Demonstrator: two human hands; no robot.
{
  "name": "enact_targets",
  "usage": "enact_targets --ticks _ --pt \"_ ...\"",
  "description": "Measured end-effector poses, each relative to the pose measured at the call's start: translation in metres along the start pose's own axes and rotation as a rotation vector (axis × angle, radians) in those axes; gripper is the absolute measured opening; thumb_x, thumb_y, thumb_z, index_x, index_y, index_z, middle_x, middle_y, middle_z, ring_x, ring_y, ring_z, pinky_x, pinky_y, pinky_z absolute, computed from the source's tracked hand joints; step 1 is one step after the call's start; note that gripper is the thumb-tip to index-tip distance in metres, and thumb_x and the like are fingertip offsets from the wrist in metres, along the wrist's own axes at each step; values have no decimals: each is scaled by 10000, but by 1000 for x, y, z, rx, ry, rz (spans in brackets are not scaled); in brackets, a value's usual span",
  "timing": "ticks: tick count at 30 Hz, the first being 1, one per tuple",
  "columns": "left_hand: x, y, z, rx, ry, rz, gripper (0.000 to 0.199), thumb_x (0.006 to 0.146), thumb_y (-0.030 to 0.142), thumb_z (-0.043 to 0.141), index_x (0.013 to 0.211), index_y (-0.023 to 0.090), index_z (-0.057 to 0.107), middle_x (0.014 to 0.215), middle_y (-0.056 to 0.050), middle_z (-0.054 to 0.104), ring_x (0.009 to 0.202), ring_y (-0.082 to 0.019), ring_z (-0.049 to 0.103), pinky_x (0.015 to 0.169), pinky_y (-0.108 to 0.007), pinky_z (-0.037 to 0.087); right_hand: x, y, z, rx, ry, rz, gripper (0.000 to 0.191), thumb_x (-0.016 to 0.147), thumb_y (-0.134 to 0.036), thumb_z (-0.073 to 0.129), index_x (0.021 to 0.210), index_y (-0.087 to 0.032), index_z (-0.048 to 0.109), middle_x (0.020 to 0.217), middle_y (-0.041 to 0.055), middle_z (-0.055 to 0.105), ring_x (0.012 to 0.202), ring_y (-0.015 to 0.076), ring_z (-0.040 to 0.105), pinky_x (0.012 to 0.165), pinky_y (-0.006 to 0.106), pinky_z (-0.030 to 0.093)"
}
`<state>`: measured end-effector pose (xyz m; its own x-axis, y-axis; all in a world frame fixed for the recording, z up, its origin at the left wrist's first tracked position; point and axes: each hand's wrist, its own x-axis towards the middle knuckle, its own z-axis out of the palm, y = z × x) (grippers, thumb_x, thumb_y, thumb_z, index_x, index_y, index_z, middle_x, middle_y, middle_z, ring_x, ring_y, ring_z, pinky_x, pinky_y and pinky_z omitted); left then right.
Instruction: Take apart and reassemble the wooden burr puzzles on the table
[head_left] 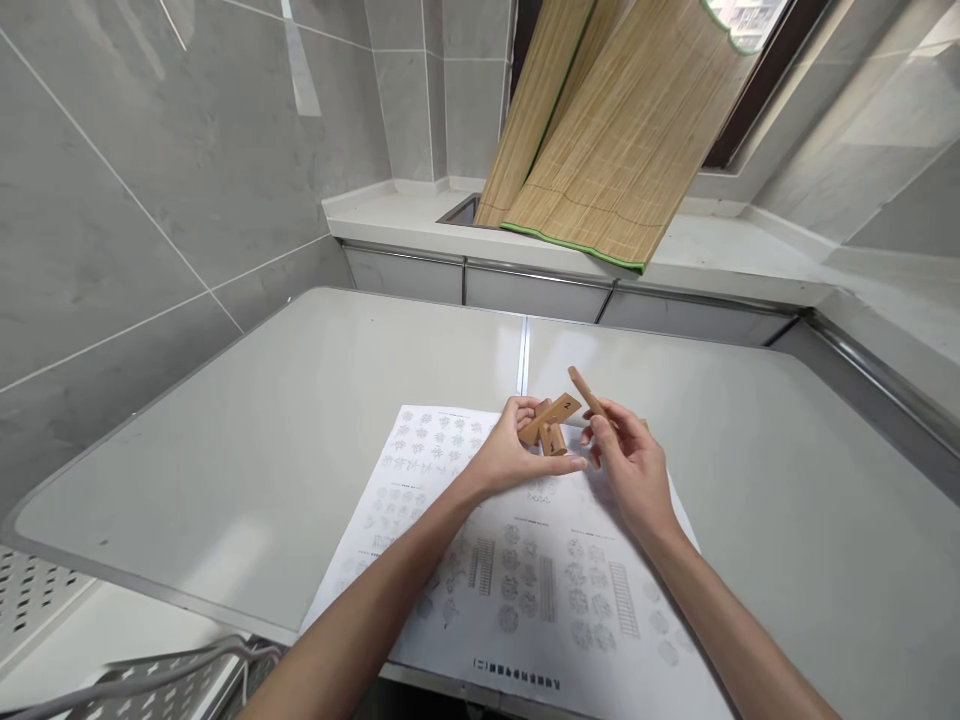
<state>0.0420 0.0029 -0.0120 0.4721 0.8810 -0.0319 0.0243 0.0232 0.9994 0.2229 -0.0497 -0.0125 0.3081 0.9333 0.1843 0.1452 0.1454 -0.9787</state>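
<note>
My left hand (517, 450) holds a few crossed wooden pieces (551, 422) that carry black numbers; one piece shows a 2. Its thumb stretches out below them. Just to the right, my right hand (628, 455) grips a wooden stick (589, 393) between thumb and fingers, its far end pointing up and left. The stick and the crossed pieces are apart. Under both hands lies a large printed sheet (517, 640) with rows of small diagrams. A bit of wood colour shows behind my right fingers, mostly hidden.
The sheet lies on a pale folding table (262, 440) with a centre seam. Beyond it are a white counter (390, 215) and a bamboo mat (600, 140) leaning by the window. Cables (187, 668) and a perforated rack (37, 600) are at the lower left.
</note>
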Motion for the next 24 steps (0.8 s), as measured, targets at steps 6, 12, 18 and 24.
enact_targets --ticks 6,12,18,24 --pt "7 1 -5 -259 31 89 672 703 591 881 1144 204 555 1063 -77 659 967 -216 627 916 -380 470 -1 12 2 -119 78 -51 342 935 -483 686 1181 -245 682 708 -22 580 622 186 521 591 306 428" --pt "12 3 -10 -609 97 204 610 855 741 652 1052 165 630 959 -65 630 807 -163 585 813 -320 473 -5 21 10 -391 12 -134 330 952 -494 653 1138 -224 691 898 58 684 721 225 580 631 336 452" --pt "12 9 -17 -778 125 145 665 843 759 645 1110 150 656 957 -78 637 725 -153 572 736 -318 474 -8 23 11 -542 -87 -203 279 991 -475 606 1110 -232 670 910 59 698 755 247 604 706 367 449" --pt "13 6 -18 -939 -7 98 619 874 680 680 1161 131 681 1033 -105 668 848 -174 625 795 -297 493 -7 29 13 -593 -209 -320 253 1006 -445 593 1114 -227 661 960 80 689 871 276 616 776 393 459"
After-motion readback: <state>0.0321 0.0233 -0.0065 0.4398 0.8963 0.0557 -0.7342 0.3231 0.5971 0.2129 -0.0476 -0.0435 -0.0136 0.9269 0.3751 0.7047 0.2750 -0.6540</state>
